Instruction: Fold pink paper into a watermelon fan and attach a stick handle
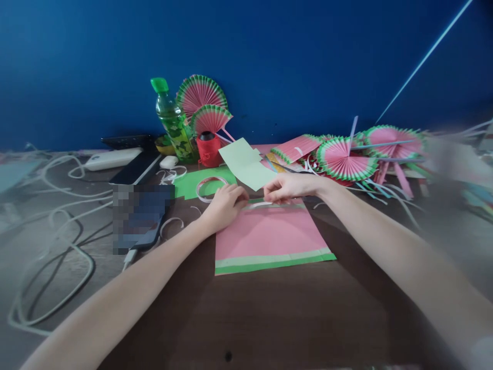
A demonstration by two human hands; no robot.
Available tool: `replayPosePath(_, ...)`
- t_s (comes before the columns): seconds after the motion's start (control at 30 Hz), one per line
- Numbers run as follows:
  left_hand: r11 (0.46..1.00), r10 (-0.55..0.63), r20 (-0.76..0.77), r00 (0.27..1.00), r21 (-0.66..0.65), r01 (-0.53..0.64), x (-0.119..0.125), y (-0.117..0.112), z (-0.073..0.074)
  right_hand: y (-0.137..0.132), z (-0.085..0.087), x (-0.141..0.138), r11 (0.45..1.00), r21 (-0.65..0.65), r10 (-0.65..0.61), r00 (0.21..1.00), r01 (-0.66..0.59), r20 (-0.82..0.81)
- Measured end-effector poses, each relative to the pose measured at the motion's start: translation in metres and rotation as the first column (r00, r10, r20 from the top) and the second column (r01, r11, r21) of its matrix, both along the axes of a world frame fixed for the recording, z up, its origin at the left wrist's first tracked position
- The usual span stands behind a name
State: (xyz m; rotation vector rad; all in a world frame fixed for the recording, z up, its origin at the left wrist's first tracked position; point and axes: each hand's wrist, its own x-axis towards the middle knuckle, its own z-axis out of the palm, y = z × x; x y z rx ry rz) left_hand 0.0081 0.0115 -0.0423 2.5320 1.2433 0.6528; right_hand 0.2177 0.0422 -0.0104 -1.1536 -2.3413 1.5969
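A pink paper sheet [267, 237] with green and white bands at its near and far edges lies flat on the dark wooden table [269, 318]. My left hand [225, 204] rests curled at the sheet's far left corner, fingers pressed on its edge. My right hand [287, 187] pinches the same far edge, just right of the left hand. A thin white strip [259, 205] lies along that edge between the two hands. What exactly each pinch holds is too small to tell beyond the sheet's edge.
Behind the hands lie a pale green paper [248, 164], a roll of tape [210, 186] on green paper, a red thread spool [209, 149] and a green bottle [174, 122]. Finished watermelon paper fans [346, 159] pile up at right. A phone [140, 218] and white cables [57, 246] lie at left.
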Motion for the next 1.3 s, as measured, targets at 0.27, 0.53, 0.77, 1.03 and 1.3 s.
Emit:
replayPosePath(0.27,1.0,0.006,-0.055,0.998,0.012,-0.005,-0.001,0.0,-0.006,0.002,-0.009,0.0,1.0,0.009,-0.009,0.999,0.009,0.045)
replayPosePath(0.53,1.0,0.023,-0.062,0.998,0.012,-0.023,-0.001,-0.002,-0.005,0.004,-0.012,-0.001,0.998,-0.051,-0.032,0.999,0.033,0.032)
replayPosePath(0.77,0.999,0.014,-0.068,0.998,0.031,-0.012,-0.001,-0.001,-0.006,0.004,-0.011,-0.001,0.999,-0.026,-0.022,0.998,0.023,0.056)
replayPosePath(1.03,0.999,0.001,-0.06,0.998,0.036,0.001,0.0,-0.002,-0.006,0.004,-0.012,-0.001,1.0,0.0,-0.007,0.997,0.007,0.08)
replayPosePath(1.3,0.999,-0.033,-0.031,0.999,-0.002,0.033,0.0,-0.004,-0.002,0.006,-0.013,0.0,1.0,0.01,-0.001,0.996,0.0,0.091)
